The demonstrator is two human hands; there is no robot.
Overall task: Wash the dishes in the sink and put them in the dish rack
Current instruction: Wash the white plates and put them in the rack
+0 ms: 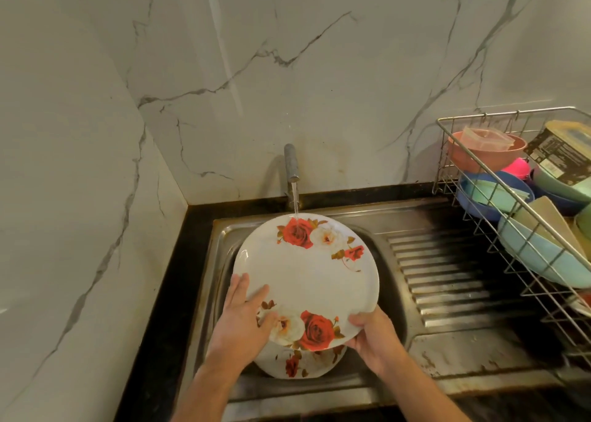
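A white plate with red and white roses (315, 277) is held tilted over the steel sink (220, 255), and water from the tap (291, 163) runs onto its far rim. My right hand (372, 337) grips the plate's near right edge. My left hand (244, 319) lies flat on the plate's near left face with fingers straight. A second rose-patterned plate (300, 362) sits lower in the sink, mostly hidden by the first plate and my hands.
The ribbed steel drainboard (447, 281) lies right of the basin. A wire dish rack (518, 198) at far right holds several coloured bowls, a clear lid and a dark box. Marble walls close the left and back; a black counter rims the sink.
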